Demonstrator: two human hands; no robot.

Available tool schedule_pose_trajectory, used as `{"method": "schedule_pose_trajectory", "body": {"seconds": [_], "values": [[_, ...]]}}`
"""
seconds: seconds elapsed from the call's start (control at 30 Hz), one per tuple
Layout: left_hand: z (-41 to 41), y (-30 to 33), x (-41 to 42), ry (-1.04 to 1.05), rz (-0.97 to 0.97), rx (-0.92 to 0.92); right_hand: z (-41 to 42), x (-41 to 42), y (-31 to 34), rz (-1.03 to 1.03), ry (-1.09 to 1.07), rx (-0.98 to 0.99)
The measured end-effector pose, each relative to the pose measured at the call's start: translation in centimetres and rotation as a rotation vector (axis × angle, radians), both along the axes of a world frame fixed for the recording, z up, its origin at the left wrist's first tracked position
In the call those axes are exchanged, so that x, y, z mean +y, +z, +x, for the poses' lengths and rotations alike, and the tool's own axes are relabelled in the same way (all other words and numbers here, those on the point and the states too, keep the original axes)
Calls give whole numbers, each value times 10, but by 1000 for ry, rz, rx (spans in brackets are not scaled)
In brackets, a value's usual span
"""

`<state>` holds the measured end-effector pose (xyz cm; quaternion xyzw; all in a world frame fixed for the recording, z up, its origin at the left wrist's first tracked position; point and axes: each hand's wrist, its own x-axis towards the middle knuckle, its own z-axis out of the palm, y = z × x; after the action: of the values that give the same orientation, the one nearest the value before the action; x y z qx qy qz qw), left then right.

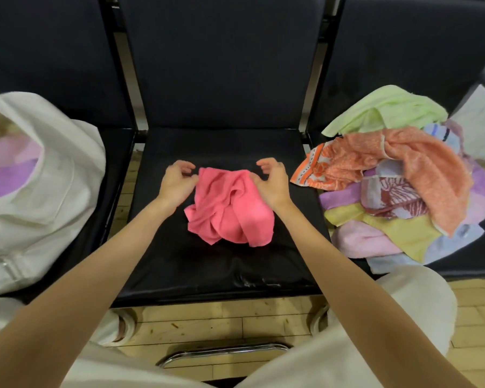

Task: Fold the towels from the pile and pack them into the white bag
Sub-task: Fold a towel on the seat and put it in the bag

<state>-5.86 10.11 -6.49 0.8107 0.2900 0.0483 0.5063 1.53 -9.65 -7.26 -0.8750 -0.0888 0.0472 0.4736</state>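
Observation:
A crumpled pink towel (230, 208) lies on the middle black chair seat (179, 264). My left hand (178, 182) rests at the towel's upper left edge, thumb and fingers pinching the cloth there. My right hand (272, 182) pinches the towel's upper right part, other fingers curled above it. The pile of towels (398, 191) lies on the right seat, with a light green one on top at the back and an orange one across the middle. The white bag (39, 186) stands open on the left seat, with purple and pink towels (9, 169) inside.
Three dark chairs stand side by side with tall backrests (221, 60) behind the seats. Metal frame bars separate them. Below are a wooden floor (224, 317), my light trousers (375, 331) and a chrome bar (224, 352).

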Motion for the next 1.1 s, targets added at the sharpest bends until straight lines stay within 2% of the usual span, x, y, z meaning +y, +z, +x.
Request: {"method": "schedule_pose_trajectory", "body": {"seconds": [0.13,0.27,0.33,0.53,0.6,0.67,0.73,0.87,0.97,1.1], "values": [[-20,-23,-2,-270,170,101,-14,-7,-5,-198,97,-28],[-31,-37,-7,-484,310,172,-43,-16,-8,-532,242,164],[-32,-40,-12,-545,370,181,-55,-17,-12,-651,266,196],[-35,-44,-16,-615,785,346,-68,-22,-42,-755,301,134],[-38,-46,-12,-608,778,385,-66,-24,-50,-797,312,136],[-41,-44,-9,-535,696,322,-65,-28,-52,-826,314,170],[-41,-34,-10,-374,552,141,-62,-33,-49,-707,240,129],[-27,25,-21,-46,166,-197,-53,-38,-31,-305,-51,4],[-13,76,-28,-6,226,-403,-41,-40,-13,-57,-203,-9],[-9,129,-37,-25,336,-597,-28,-40,5,126,-246,-67]]}}
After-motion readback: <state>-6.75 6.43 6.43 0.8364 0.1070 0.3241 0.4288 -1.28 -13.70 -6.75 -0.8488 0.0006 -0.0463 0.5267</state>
